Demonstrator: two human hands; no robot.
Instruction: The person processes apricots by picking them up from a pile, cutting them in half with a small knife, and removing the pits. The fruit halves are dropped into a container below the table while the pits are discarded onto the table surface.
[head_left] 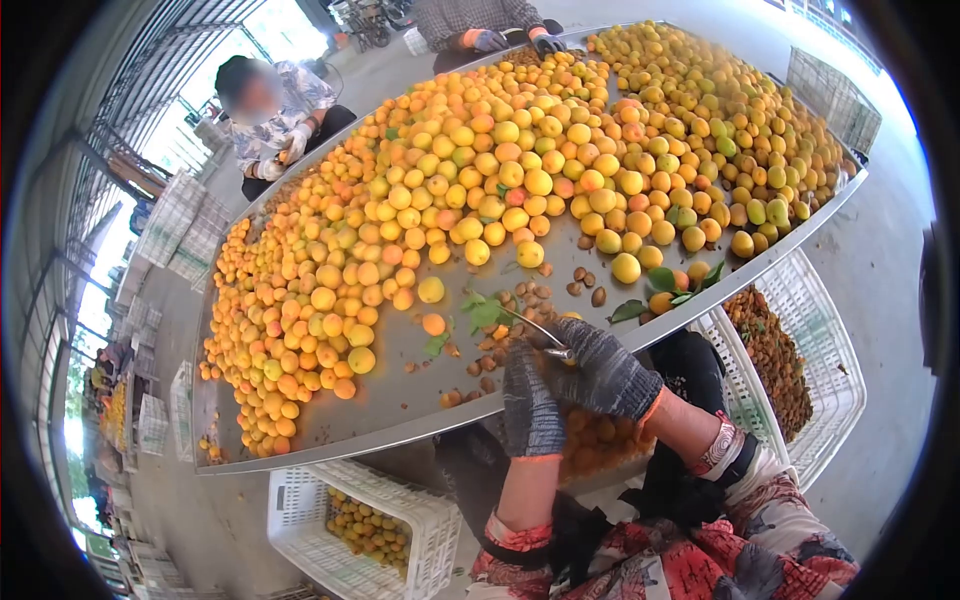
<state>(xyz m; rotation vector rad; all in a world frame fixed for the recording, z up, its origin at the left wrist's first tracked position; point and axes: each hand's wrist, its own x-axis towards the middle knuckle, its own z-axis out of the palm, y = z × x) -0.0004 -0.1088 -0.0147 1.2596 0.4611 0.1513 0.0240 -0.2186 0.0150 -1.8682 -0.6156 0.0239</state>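
The gloved right hand [605,372] has its fingers curled tight around a thin metal tool [528,324], its narrow end slanting away from them over the metal table [370,438]; close beside, the gloved left hand [532,402] has its fingers bunched together, and I cannot tell whether they pinch anything. Just beyond the fingertips lie loose brown pits [530,296] and a clump of green leaves [484,310], standing between the hands and the fruit, with an orange piece of fruit [433,324] near the clump. To the right of the fingers, a dark green leaf [628,311] lies by the table's edge. Farther out, the big heap of apricots [450,190] spreads across the table, ahead of the fingers and to both sides. Below the fingers, beyond the rim, orange fruit [600,440] shows, partly hidden by the hands. A white crate of brown pits [832,385] stands to their right, and a white crate of fruit [435,545] lower to their left; any markings on these are too blurred to read. Across the table sit a person in a dark cap [305,95] and a person in checked sleeves [455,18]; stacked crates [185,225] stand far left.
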